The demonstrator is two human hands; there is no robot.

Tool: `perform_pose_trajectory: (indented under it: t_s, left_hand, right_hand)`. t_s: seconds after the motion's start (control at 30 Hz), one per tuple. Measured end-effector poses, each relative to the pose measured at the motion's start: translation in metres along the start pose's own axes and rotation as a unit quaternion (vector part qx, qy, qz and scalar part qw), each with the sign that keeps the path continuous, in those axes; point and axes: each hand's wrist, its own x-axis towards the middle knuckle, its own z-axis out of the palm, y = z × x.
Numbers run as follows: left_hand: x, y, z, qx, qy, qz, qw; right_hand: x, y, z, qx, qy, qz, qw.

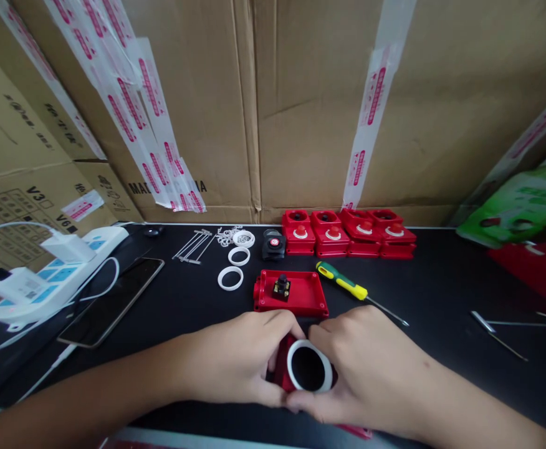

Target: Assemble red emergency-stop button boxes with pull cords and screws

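Observation:
My left hand (pixel 235 362) and my right hand (pixel 371 368) meet at the near middle of the black table, both closed around a red plastic housing (pixel 282 368). A white ring (pixel 310 366) sits on its round opening, pinched between my thumbs and fingers. Just beyond my hands lies a red base plate (pixel 301 296) with a small black and gold switch part (pixel 282 286) standing on it. A green and yellow screwdriver (pixel 348 286) lies to the right of the plate.
Several finished red units (pixel 348 234) line the back by the cardboard wall. Loose white rings (pixel 230 278), metal pins (pixel 192 245) and a black button part (pixel 273 243) lie left of them. A phone (pixel 114 302) and power strip (pixel 53 274) sit far left; metal tools (pixel 497 330) lie right.

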Motion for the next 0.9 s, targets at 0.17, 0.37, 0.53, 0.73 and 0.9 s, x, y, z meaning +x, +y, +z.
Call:
perform_pose_trajectory:
  t_s: [0.17,0.37,0.53,0.73,0.9]
  left_hand:
    - [0.002,-0.003,-0.002,0.013,-0.002,0.002,1.000]
    - [0.003,-0.003,-0.002,0.024,0.001,0.000,1.000]
    - [0.002,-0.001,-0.002,0.048,0.018,0.000,0.999]
    - [0.004,0.000,-0.002,0.038,0.019,0.044,0.998]
    - [0.004,0.000,-0.002,0.034,0.020,0.037,0.999]
  right_hand:
    - [0.002,0.004,0.005,0.030,0.022,-0.024,0.999]
    - [0.005,0.014,0.004,0.074,0.025,-0.046,0.996]
    - [0.004,0.018,-0.001,0.116,0.000,-0.053,0.992]
    - [-0.001,0.008,-0.006,0.070,-0.004,0.008,0.998]
    - [0.000,0.005,-0.006,0.075,-0.010,0.033,0.997]
